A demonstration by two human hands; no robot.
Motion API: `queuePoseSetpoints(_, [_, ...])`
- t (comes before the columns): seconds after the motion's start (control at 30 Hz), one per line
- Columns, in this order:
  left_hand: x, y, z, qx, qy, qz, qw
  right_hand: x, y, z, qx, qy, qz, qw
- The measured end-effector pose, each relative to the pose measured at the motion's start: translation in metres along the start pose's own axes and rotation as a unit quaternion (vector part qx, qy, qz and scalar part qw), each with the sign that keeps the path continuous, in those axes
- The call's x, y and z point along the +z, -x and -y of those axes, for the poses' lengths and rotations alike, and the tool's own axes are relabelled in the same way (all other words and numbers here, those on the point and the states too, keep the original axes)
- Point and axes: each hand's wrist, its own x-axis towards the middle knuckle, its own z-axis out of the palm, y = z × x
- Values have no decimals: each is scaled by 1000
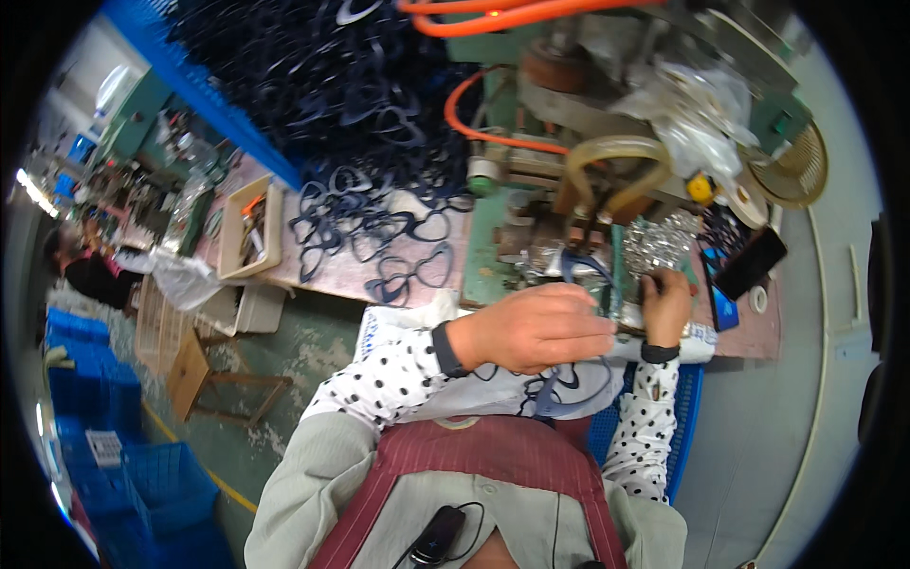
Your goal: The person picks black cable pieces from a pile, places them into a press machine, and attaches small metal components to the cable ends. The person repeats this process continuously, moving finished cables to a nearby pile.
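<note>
My left hand (540,327) is closed in front of the bench machine (569,204), its fingers gripping a dark blue eyeglass frame (590,264) that reaches under the machine's head. Part of that frame is hidden behind the fingers. To the right, my right hand (667,302) has its fingertips curled down at the near edge of a heap of small shiny metal parts (659,242). Whatever those fingertips pinch is too small to make out. More eyeglass frames (569,391) lie on the white cloth over my lap.
Many dark frames fill a blue crate (256,133), and loose ones (412,270) spread over the bench. A tool box (251,228) stands left. On the right lie a phone (751,264) and plastic bags (697,109). An orange hose (455,109) loops near the machine. A person (90,270) sits far left.
</note>
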Motion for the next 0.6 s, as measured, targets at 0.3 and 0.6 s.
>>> queuePoseSetpoints(0.3, [-8,53,-16,-136,-231,-107,958,2,-1,7,-12,38,-29,999])
queuePoseSetpoints(0.6, [-82,189,19,-600,-587,-3,543,6,2,-7,96,-160,-61,980])
